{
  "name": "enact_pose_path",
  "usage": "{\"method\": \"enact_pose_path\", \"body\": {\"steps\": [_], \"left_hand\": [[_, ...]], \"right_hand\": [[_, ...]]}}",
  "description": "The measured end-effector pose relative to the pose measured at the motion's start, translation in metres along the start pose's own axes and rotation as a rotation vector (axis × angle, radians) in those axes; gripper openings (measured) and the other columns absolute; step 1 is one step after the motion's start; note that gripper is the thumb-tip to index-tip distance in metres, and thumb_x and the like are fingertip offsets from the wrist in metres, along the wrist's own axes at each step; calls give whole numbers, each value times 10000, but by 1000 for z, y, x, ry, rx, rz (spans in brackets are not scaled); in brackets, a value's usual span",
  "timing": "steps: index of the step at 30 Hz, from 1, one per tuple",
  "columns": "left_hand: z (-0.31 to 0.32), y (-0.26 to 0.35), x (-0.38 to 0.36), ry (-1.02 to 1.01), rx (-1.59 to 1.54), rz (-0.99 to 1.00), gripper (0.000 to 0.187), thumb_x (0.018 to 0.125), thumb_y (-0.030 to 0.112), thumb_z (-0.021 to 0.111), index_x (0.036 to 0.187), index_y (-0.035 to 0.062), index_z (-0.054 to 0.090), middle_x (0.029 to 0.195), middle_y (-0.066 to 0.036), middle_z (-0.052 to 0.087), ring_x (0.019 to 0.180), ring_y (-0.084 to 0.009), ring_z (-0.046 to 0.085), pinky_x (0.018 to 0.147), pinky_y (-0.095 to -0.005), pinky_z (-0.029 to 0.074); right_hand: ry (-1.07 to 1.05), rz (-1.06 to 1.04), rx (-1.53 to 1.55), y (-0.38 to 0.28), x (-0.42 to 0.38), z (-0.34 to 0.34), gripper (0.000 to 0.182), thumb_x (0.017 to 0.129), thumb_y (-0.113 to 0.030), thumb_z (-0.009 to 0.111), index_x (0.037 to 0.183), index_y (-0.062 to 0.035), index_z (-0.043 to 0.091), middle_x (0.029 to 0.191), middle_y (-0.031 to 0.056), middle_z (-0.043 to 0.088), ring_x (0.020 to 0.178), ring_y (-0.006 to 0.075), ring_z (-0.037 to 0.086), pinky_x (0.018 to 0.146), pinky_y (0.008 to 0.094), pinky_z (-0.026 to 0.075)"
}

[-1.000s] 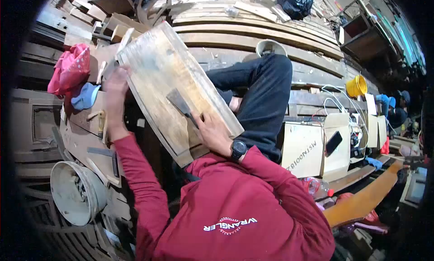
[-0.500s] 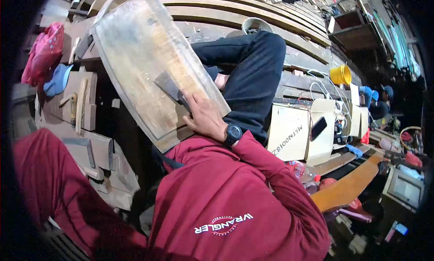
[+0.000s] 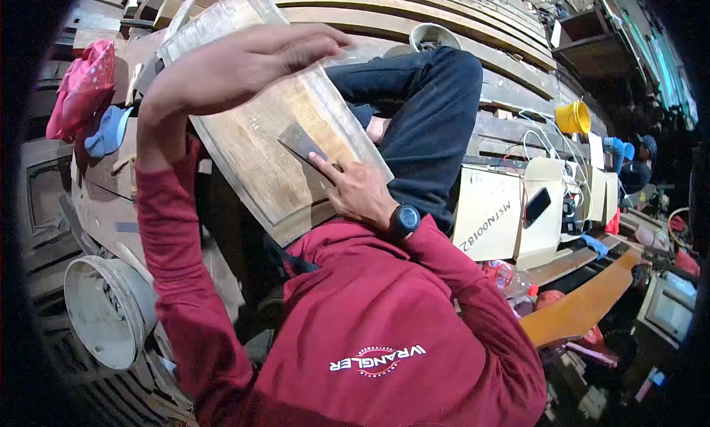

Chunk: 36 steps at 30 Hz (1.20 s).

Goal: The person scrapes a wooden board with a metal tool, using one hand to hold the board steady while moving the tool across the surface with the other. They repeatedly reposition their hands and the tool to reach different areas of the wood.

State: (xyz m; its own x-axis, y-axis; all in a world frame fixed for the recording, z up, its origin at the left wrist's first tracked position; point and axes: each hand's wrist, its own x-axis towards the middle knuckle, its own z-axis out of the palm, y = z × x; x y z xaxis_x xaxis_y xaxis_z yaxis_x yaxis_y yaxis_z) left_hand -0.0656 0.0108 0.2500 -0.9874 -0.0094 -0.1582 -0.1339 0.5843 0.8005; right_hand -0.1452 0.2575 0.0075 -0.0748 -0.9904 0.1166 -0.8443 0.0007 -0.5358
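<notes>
A wooden panel [image 3: 251, 157] with bevelled edges lies tilted across my lap, its surface patchy pale and brown. My right hand [image 3: 362, 194], with a black watch at the wrist, is closed around a flat scraper [image 3: 297, 140]. One finger stretches along the scraper, and its wide blade rests on or just over the panel. The handle is mostly hidden in my palm. My left hand [image 3: 244, 64] is raised in front of the panel's upper part, fingers stretched out to the right and slightly blurred. It appears to hold nothing.
At left stand a white bucket [image 3: 103, 312], a pink cloth [image 3: 85, 90] and a blue cap [image 3: 109, 131]. To the right lie marked cardboard [image 3: 484, 212], a phone [image 3: 537, 206], cables and a plastic bottle [image 3: 510, 277]. A yellow bucket [image 3: 572, 118] sits farther back on slatted planks.
My left hand has come up from the lower left, across the panel's upper part. The scraper has shifted slightly right with my right hand, as the whole view shifted. The white bucket has come into sight.
</notes>
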Motion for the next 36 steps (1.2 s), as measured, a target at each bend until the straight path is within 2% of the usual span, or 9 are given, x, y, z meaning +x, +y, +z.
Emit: {"method": "enact_pose_path", "body": {"steps": [4, 8, 11, 14, 19, 22, 29, 32, 36], "left_hand": [[-3, -53, -38, 287, 102, -161, 547, 1139, 449, 438, 1458, 31, 590, 1424, -110, 647, 1339, -208, 572, 1163, -328, 387], [-3, -56, -68, 415, -60, -155, 591, 1140, 501, 384, 1438, 43, 610, 1441, -108, 644, 1366, -203, 570, 1179, -389, 372], [-9, -24, -88, 665, -25, 71, 451, 1159, 341, 430, 1406, 29, 644, 1377, -122, 670, 1275, -202, 619, 1118, -339, 442], [-7, 23, -110, 782, 123, 288, 447, 1154, 332, 435, 1419, 26, 625, 1396, -128, 647, 1294, -208, 599, 1128, -347, 429], [19, 96, -113, 454, 470, 543, 445, 1146, 318, 443, 1441, 21, 594, 1429, -137, 610, 1325, -218, 565, 1145, -360, 407], [33, 115, -106, 297, 596, 575, 446, 1141, 309, 448, 1455, 18, 575, 1449, -142, 587, 1343, -224, 545, 1155, -367, 394], [33, 130, -106, 212, 688, 542, 457, 1130, 288, 459, 1486, 11, 531, 1495, -155, 535, 1387, -237, 498, 1179, -385, 363], [35, 137, -110, 186, 716, 514, 465, 1125, 280, 464, 1499, 8, 513, 1515, -161, 512, 1405, -243, 478, 1189, -393, 350], [36, 137, -101, 169, 716, 516, 478, 1118, 268, 471, 1516, 5, 488, 1541, -168, 482, 1430, -251, 451, 1202, -403, 332]], "right_hand": [[-23, 23, -4, 10, -15, -11, 709, 879, -258, 648, 1572, -246, 500, 908, 133, 649, 755, 332, 681, 668, 464, 561], [4, 41, 47, 14, -20, -9, 735, 842, -260, 652, 1562, -234, 508, 901, 131, 664, 766, 337, 694, 659, 485, 568], [22, 38, 32, 12, -19, -8, 730, 840, -256, 652, 1556, -232, 513, 901, 130, 671, 749, 339, 699, 655, 485, 573], [54, 48, 15, 10, -16, -9, 704, 842, -248, 660, 1534, -232, 537, 865, 118, 674, 703, 330, 697, 630, 474, 573], [65, 74, -28, 8, -16, -5, 661, 834, -175, 668, 1488, -223, 586, 834, 106, 662, 699, 325, 689, 627, 450, 573], [61, 71, -26, 8, -16, -5, 650, 849, -189, 682, 1490, -229, 583, 840, 110, 664, 702, 333, 686, 619, 463, 567], [137, 26, 21, 7, -15, -5, 621, 867, -160, 670, 1478, -245, 599, 842, 110, 659, 689, 343, 672, 615, 468, 554], [75, 61, 13, 6, -14, -7, 600, 877, -150, 657, 1468, -237, 605, 852, 111, 667, 700, 341, 680, 625, 466, 558], [107, 33, -8, 11, -16, -5, 600, 902, -194, 664, 1492, -250, 577, 876, 114, 665, 699, 340, 674, 628, 464, 549]]}}
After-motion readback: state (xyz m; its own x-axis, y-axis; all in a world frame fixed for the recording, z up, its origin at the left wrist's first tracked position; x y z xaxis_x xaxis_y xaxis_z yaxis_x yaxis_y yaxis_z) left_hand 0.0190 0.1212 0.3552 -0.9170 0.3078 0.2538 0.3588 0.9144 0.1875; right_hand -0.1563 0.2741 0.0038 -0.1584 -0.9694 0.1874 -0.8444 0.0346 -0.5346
